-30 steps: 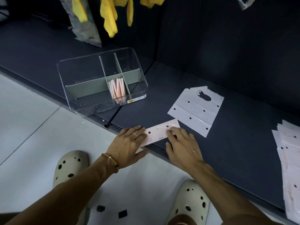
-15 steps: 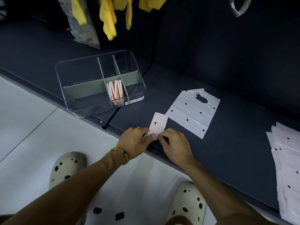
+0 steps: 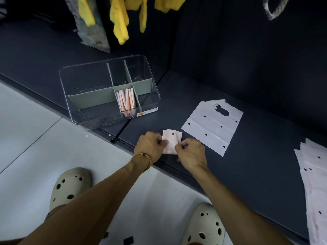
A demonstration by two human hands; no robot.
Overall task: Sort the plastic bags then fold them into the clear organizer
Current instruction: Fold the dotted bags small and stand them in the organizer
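Both hands, L hand (image 3: 151, 146) & R hand (image 3: 192, 152), pinch small folded pink bag (image 3: 171, 141) at front edge of dark surface (image 3: 247, 174), near clear organizer (image 3: 109, 91) w/ folded bags (image 3: 126, 99) in middle compartment.

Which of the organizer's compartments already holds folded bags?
The narrow front middle compartment of the clear organizer: pale pink folded bags stand upright in it, while the other compartments look empty.
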